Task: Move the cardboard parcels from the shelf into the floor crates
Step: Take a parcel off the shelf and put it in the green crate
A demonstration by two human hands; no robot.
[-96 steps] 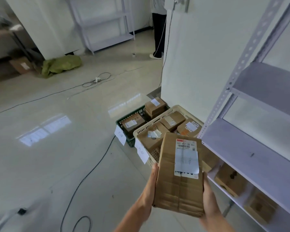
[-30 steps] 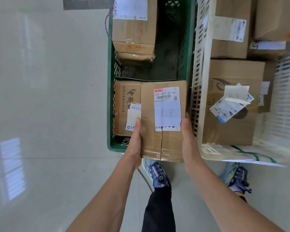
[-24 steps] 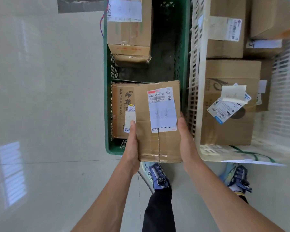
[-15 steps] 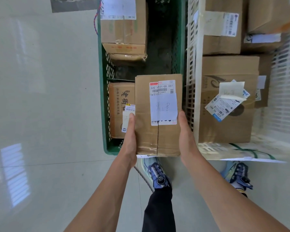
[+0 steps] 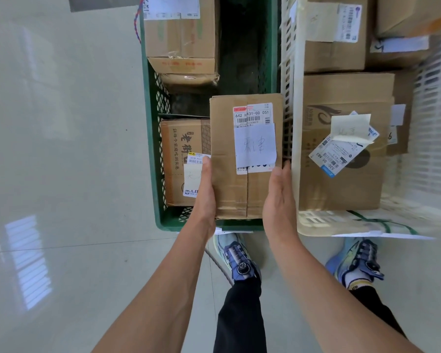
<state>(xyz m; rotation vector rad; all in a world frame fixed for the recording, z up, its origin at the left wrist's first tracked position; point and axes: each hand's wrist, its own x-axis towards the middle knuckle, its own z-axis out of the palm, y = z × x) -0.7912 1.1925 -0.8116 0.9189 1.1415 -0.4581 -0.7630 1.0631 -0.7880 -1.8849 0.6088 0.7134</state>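
Both forearms reach down over the green crate (image 5: 173, 223), the left hand (image 5: 204, 194) and right hand (image 5: 279, 197) open, fingers straight, flanking the labelled parcel (image 5: 229, 154), neither curled around it.

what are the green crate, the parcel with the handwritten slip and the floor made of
Green crate: moulded plastic, judging by its lattice walls and smooth, slightly glossy rim.
Parcel with the handwritten slip: brown cardboard, matte and creased, with paper labels stuck on.
Floor: hard and polished, probably tile or coated concrete; it mirrors window light and shows a thin joint line.
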